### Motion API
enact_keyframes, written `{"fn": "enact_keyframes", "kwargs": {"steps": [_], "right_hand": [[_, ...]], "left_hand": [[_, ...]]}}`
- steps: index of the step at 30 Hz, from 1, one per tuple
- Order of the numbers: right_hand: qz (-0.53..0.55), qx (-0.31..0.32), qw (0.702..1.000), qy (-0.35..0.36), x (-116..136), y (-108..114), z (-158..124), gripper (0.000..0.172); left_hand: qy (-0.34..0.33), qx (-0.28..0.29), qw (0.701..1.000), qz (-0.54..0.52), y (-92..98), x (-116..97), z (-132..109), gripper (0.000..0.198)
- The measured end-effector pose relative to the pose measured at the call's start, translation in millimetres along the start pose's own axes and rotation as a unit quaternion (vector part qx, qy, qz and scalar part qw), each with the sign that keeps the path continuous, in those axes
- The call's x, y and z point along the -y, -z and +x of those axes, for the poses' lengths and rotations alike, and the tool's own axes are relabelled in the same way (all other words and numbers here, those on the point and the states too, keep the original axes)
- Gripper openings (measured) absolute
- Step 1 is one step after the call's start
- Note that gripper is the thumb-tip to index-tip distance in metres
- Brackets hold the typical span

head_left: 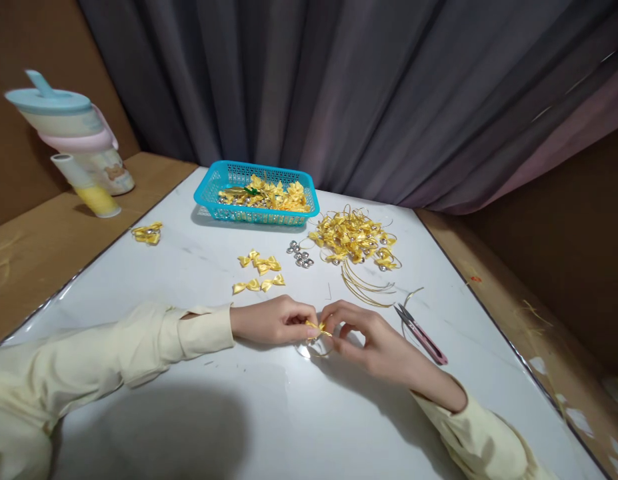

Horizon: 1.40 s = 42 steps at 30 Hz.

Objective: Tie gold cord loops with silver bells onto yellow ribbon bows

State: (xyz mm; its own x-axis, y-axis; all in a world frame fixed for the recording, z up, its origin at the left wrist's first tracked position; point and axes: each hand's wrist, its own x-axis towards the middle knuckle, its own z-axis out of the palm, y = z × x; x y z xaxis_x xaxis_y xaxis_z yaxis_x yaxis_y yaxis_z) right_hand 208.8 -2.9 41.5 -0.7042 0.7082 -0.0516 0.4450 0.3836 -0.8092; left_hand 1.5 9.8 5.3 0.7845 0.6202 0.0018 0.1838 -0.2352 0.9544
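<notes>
Your left hand (279, 320) pinches a small yellow bow (322, 327) between thumb and forefinger, the two pressed together. Your right hand (376, 340) meets its other side with bent fingers, thumb and forefinger parted; whether their tips have closed on anything cannot be told. The bow is just above the white tabletop (289, 427), between your hands and partly hidden by your fingers. Its long axis seems to run left to right, with a gold strand (329, 334) jutting toward your right hand and slightly toward you.

Just beyond your left hand lie four loose bows (273, 283), most with their long axes roughly left to right. Right of them are silver pieces (303, 259), then a heap of looped bows (351, 233), with gold cords (363, 290) curving nearer you. By your right forearm, pink-handled snips (421, 335) point away and leftward.

Farther back, a turquoise mesh basket (206, 193) holds yellow bows, silver pieces and a bundle tied in green. Far left, a small bow bundle (149, 233) lies on the tabletop; past it stand a yellow-wound spool (97, 199) and a lidded tumbler (63, 123), its contents hidden.
</notes>
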Motion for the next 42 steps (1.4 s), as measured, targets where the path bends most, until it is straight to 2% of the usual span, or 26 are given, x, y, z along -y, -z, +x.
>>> {"fn": "enact_keyframes", "kwargs": {"steps": [13,24,28,34,42], "right_hand": [[-0.008,0.005,0.999,0.034,10.3,0.6,0.2,0.013],[0.000,0.036,0.998,0.049,9.1,0.1,2.1,0.027],[-0.015,0.031,0.998,0.054,7.7,0.8,0.9,0.024],[-0.043,0.034,0.998,0.035,7.6,0.3,-2.2,0.008],[-0.056,0.047,0.996,0.050,9.4,-0.9,-2.1,0.020]], "left_hand": [[-0.023,0.022,0.999,0.007,1.0,2.1,-0.5,0.019],[-0.058,0.051,0.996,0.046,0.8,4.0,-0.5,0.019],[-0.041,0.044,0.998,0.036,0.7,3.0,-0.1,0.021],[-0.007,0.043,0.999,0.006,0.5,-0.1,0.5,0.022],[0.002,0.045,0.999,-0.001,0.1,0.6,-1.3,0.022]]}}
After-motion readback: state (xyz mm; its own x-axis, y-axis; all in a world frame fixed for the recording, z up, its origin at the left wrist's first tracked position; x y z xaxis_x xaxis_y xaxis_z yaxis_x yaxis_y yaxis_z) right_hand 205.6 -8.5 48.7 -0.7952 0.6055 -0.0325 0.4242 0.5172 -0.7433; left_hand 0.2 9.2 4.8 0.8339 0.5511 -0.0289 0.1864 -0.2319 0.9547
